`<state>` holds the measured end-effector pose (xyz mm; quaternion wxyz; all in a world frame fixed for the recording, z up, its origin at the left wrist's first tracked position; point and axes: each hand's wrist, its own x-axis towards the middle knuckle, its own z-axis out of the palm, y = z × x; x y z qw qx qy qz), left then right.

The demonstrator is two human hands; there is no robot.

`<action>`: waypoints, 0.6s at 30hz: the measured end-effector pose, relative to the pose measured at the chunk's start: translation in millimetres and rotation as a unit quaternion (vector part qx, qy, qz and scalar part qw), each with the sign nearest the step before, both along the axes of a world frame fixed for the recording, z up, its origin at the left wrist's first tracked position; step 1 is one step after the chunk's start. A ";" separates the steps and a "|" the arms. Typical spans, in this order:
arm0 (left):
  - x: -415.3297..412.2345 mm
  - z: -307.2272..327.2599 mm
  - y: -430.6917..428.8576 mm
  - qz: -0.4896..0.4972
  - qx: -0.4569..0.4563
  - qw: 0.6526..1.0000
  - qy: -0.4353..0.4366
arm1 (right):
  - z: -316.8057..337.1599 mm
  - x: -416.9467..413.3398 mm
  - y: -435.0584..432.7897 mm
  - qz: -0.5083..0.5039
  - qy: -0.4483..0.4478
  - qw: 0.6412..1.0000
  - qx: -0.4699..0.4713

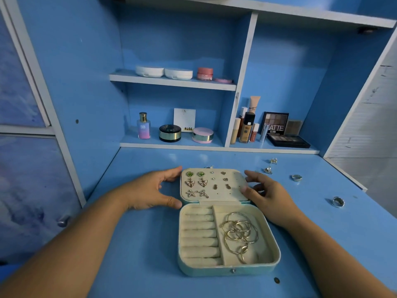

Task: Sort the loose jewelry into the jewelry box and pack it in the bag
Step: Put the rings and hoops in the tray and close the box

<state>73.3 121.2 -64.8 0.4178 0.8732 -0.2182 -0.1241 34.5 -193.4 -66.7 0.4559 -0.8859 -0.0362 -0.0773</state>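
Forearms rise from the lower corners, left hand and right hand bracketing the lid of the open jewelry box mid-frame, fingers relaxed and gripping nothing, probably steadying it while loose rings and earrings wait centre-right.

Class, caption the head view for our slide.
Left hand and right hand flank the open jewelry box; loose rings lie nearby.

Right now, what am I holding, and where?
The jewelry box's open lid: left hand touches its left edge, right hand its right edge.
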 end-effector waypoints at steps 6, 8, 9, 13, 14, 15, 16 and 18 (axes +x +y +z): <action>-7.9 -5.1 -9.0 0.034 0.021 0.998 -0.038 | -6.0 0.9 -16.7 0.100 0.034 0.991 -0.087; -8.0 -7.5 -11.9 0.045 0.038 0.996 -0.061 | -7.9 2.3 -21.2 0.118 0.079 0.984 -0.109; -8.4 -6.6 -16.5 0.046 0.051 0.994 -0.085 | -6.5 3.8 -23.6 0.127 0.100 0.980 -0.113; 0.7 1.3 -31.8 0.060 0.101 0.989 -0.093 | 15.1 14.9 -27.9 0.171 0.152 0.969 -0.097; 5.8 5.4 -35.6 0.066 0.111 0.988 -0.078 | 21.5 18.5 -28.8 0.178 0.160 0.965 -0.107; 12.1 9.1 -37.6 0.075 0.128 0.987 -0.062 | 26.3 23.6 -29.5 0.179 0.170 0.961 -0.125; 16.7 14.0 -39.7 0.083 0.143 0.985 -0.049 | 31.0 28.7 -29.8 0.181 0.177 0.956 -0.146; 23.3 19.6 -39.9 0.098 0.154 0.983 -0.026 | 40.2 37.0 -29.2 0.179 0.180 0.948 -0.194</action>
